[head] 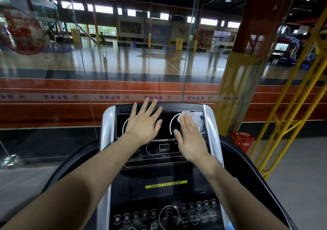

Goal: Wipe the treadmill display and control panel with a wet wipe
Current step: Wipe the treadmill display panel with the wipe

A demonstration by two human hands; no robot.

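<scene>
The treadmill's black display [164, 147] fills the middle of the head view, framed in silver. My left hand [143, 123] lies flat on its upper left part, fingers spread and straight, fingertips reaching the top edge. My right hand [190, 137] presses a white wet wipe [193, 117] flat against the upper right of the display; the wipe peeks out beyond my fingertips. A damp smear shows near the wipe. Below, the control panel [166, 213] carries rows of round buttons and a yellow strip reading "ALWAYS STAY HEALTHY".
Black curved handrails [251, 168] flank the console. A glass wall [123, 70] stands right behind the treadmill, with a sports hall beyond. A red basket [243, 140] and yellow metal framing [283, 114] stand at the right.
</scene>
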